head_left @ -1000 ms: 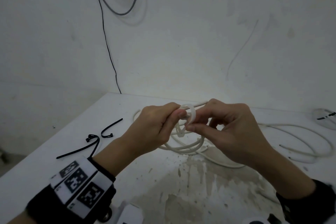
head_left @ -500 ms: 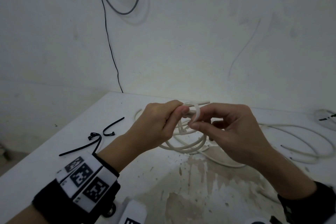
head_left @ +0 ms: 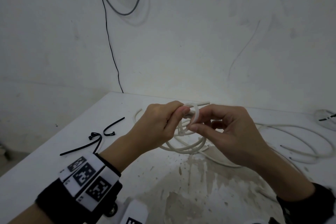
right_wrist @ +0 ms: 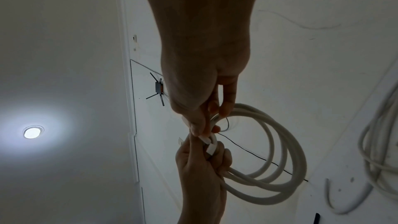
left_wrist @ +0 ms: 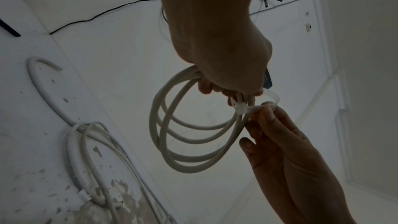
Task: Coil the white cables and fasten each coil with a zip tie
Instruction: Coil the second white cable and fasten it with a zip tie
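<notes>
A small coil of white cable (head_left: 187,146) hangs above the table, and my left hand (head_left: 181,112) grips its top strands in a fist. A white zip tie (head_left: 196,112) loops round those strands, its head (left_wrist: 241,108) just below my left fingers. My right hand (head_left: 192,126) pinches the tie's strap between thumb and forefinger, right beside the left hand. The left wrist view shows the coil (left_wrist: 193,134) as about three loops. In the right wrist view the tie (right_wrist: 212,142) runs between both hands.
Black zip ties (head_left: 98,139) lie on the white table (head_left: 54,152) to the left. A long loose white cable (head_left: 294,143) sprawls on the right. A further coil with a black tie (head_left: 325,120) sits at the far right edge. Walls stand close behind.
My right hand has drawn slightly away from the left, its other fingers uncurled, and the tie's loop stands out more clearly. The left hand keeps its grip on the coil.
</notes>
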A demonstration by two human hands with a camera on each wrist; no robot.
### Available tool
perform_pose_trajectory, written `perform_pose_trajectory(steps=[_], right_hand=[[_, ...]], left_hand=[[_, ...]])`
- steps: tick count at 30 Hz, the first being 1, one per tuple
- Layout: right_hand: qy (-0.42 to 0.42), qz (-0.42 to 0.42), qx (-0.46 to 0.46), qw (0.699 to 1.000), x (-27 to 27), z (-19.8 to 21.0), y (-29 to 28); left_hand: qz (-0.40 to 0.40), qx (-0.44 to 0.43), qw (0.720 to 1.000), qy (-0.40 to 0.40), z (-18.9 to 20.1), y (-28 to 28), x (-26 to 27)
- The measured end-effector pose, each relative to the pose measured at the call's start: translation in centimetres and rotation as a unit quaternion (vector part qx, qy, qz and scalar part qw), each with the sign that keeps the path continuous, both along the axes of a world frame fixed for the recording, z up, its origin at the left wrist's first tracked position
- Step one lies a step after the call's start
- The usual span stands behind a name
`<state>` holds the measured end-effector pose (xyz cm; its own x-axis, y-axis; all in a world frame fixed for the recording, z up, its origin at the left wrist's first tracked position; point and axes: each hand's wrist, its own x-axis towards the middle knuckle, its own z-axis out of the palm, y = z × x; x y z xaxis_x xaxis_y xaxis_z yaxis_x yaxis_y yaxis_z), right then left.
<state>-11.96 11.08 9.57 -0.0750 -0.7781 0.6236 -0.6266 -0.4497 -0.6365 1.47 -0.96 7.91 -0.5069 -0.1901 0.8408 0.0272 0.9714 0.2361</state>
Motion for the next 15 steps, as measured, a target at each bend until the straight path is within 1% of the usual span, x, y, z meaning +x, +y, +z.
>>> perform_pose_trajectory(steps=[5,9,11,15], right_hand=[[-0.017,0.0,0.002,1.0,0.03,-0.1,0.02],[-0.027,0.017,0.014,0.999,0.24,-0.28,0.1],[-0.024,0.011,0.003,1.0,0.41,-0.44,0.02],[-0.079,0.026,-0.025,0.996,0.53,-0.58,-0.08]], left_hand=[[0.0,-0.004,1.0,0.001,-0.05,-0.03,-0.02],[-0.009,0.0,1.0,0.011,-0.15,-0.15,0.07],[-0.012,-0.002,1.0,0.012,-0.13,-0.22,0.14],[-0.013,-0.003,1.0,0.01,0.02,-0.15,0.18]])
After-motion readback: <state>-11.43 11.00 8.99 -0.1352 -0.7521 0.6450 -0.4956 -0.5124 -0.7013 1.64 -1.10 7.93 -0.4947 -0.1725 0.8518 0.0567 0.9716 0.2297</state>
